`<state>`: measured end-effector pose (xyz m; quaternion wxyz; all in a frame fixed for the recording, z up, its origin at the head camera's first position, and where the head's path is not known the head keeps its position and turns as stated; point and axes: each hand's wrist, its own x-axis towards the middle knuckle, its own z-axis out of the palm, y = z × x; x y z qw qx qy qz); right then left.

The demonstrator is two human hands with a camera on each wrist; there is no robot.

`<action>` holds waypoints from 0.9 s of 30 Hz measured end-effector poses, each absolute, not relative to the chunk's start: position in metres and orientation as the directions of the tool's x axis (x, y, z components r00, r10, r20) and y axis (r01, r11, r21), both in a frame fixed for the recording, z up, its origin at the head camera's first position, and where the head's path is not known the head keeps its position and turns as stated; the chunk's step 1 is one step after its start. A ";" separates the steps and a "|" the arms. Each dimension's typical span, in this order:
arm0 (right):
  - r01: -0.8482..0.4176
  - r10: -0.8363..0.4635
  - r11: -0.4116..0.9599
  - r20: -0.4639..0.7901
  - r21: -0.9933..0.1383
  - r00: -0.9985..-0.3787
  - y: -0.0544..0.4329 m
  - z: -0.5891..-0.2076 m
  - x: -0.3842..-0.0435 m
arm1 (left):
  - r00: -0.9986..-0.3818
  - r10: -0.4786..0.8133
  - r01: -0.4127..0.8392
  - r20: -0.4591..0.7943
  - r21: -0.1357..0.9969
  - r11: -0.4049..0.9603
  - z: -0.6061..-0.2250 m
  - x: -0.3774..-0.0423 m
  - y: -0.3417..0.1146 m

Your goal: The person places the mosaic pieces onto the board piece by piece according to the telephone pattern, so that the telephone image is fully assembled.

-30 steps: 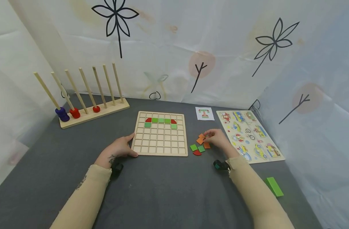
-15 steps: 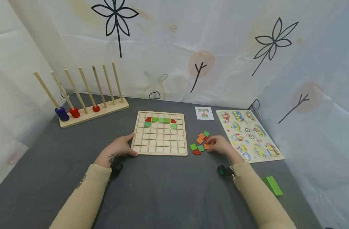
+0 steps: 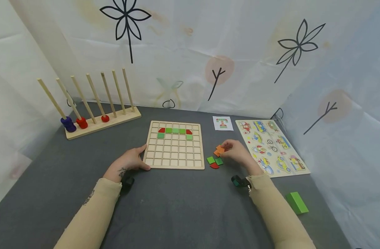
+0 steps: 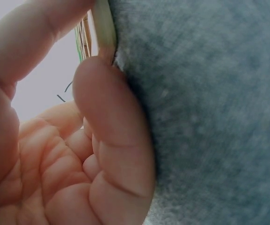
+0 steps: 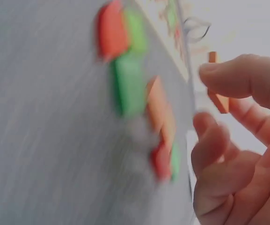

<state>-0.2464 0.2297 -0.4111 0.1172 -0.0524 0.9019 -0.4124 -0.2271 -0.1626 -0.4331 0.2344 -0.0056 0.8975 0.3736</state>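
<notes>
A square wooden grid board lies mid-table, with several red and green tiles set in its upper rows. My left hand holds the board's lower left side, thumb and a finger touching its edge; in the left wrist view the other fingers are curled. To the right of the board, my right hand pinches an orange tile above the table. Loose tiles lie below and beside it: orange tiles, green tiles and a red rounded tile. The fingers partly hide this pile in the head view.
A small pattern card lies behind the tiles. At the right are a picture puzzle board and a green block. A wooden peg stacker with blue and red beads stands back left. White cloth hangs behind the table.
My right hand first drew back towards the near orange tile, then took hold of it and lifted it up and left over the pile. The left hand and board have not moved.
</notes>
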 end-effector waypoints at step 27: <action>0.111 -0.063 0.334 -0.140 -0.936 -0.988 0.073 -0.430 -0.302 | -0.893 0.169 -0.173 -0.417 0.664 0.727 -0.434 -0.226 -0.163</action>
